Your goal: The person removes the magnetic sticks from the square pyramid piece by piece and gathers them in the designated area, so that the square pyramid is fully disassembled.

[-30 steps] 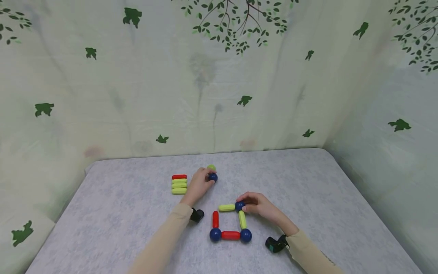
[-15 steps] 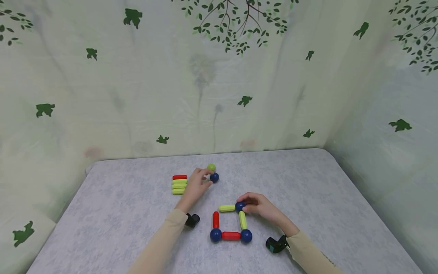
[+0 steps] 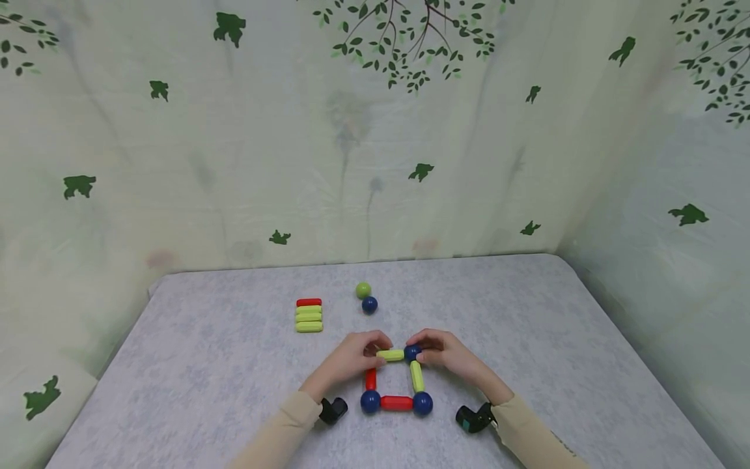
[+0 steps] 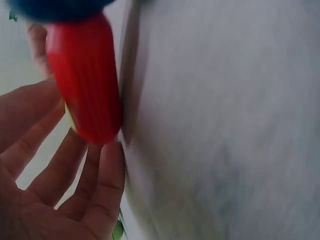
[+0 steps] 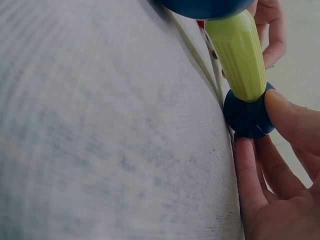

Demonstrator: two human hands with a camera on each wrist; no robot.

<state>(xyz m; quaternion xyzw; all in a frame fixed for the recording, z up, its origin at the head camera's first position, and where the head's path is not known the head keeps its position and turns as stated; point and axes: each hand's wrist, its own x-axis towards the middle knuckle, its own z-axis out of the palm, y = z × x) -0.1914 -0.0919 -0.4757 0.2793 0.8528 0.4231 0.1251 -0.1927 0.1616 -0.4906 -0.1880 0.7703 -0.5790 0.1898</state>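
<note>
Before you spreads a mottled grey tabletop [image 3: 527, 326]; on it, between your hands, lies a four-sided frame [image 3: 397, 403] of rods and balls, with no ball showing at its far left corner; your left hand [image 3: 353, 353] is at that corner, your right hand [image 3: 446, 355] at the far right one.

Your right fingers are clamped on the glossy dark-blue ball [image 3: 413, 353] there; your left fingers curve about the free end of the far yellow-green, plastic-looking rod [image 3: 390, 355], though whether they pinch it I cannot tell; what matters most, I judge, is that this rod's long axis runs crosswise from the held ball to your left fingers; its free end is nearer your left hand, just beyond the far end of the left-side red, plastic-looking rod [image 3: 371, 380], which points away from you.

Count three red rods, two in the frame, one in the flat row of rods [image 3: 308, 317] farther off; five yellow-green rods, two in the frame, three in the row; four blue balls, three in the frame, plus one loose blue ball [image 3: 369, 305] beyond; one glossy green ball [image 3: 363, 290] just beside it.
</note>
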